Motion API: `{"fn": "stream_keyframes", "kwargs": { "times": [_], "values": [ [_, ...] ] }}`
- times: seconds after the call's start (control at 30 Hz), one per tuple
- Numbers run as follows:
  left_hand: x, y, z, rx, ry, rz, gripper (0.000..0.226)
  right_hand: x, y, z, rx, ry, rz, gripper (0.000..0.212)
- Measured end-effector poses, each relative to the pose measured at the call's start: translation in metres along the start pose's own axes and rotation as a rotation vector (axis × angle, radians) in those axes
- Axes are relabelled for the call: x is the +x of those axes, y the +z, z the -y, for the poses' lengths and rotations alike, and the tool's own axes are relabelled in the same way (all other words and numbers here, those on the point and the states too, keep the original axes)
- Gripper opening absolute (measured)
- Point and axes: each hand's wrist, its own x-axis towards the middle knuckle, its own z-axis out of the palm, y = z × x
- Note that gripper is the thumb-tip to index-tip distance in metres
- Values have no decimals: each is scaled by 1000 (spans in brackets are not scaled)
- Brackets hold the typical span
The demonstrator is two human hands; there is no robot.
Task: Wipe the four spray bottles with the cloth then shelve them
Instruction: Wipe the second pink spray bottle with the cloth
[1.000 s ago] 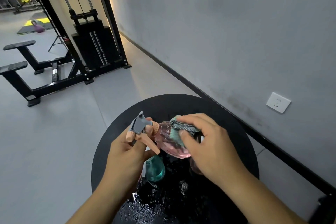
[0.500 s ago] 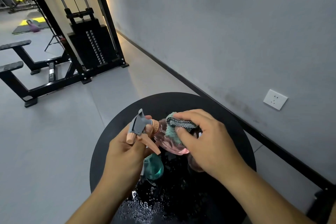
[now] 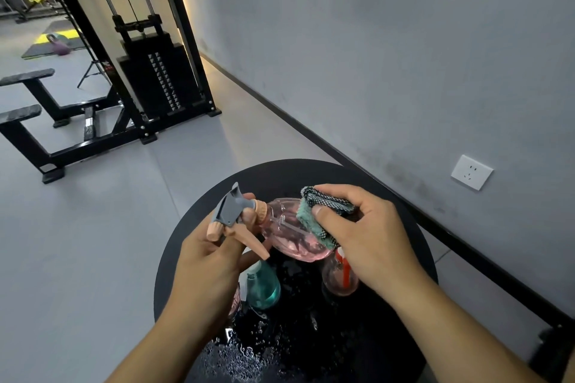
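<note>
pink spray bottle point(image 3: 292, 235) gripped at trigger head by left hand point(image 3: 208, 261); cloth point(image 3: 320, 214) pinched against it by right hand point(image 3: 370, 236), above wet round table point(image 3: 404, 245).

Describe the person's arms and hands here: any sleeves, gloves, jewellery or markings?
Both arms are bare as far as the frame shows, with no sleeves in view. The left hand and right hand wear no gloves, and no rings, watch, bands or markings show on the visible sides of the hands, wrists or forearms.
</note>
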Motion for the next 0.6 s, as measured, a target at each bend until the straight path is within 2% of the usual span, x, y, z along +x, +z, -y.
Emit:
{"fn": "stream_keyframes", "kwargs": {
  "times": [0.1, 0.17, 0.27, 0.4, 0.5, 0.57, 0.6],
  "values": [
    [-1, -2, 0, -16, -23, 82, 28, -2, 1, -1, 18, 5, -27, 25],
    [-1, -6, -1, -45, -22, 166, 50, -2, 1, -1, 51, 15, -32, 25],
    [-5, -4, -3, -93, -53, 234, 64, -1, 1, -1, 65, 15, -47, 25],
    [-6, 6, -4, -98, -18, 147, 32, -4, 1, 1, 75, -3, -56, 25],
    [-2, 7, -4, -151, -20, -4, 33, -8, 3, 4, 75, -26, -29, 27],
    [1, 4, -5, -190, -24, -44, 19, -9, 3, 5, 70, -28, -31, 26],
    [2, 2, -5, -186, -23, -52, 22, -8, 3, 5, 71, -26, -36, 26]
  ]
}}
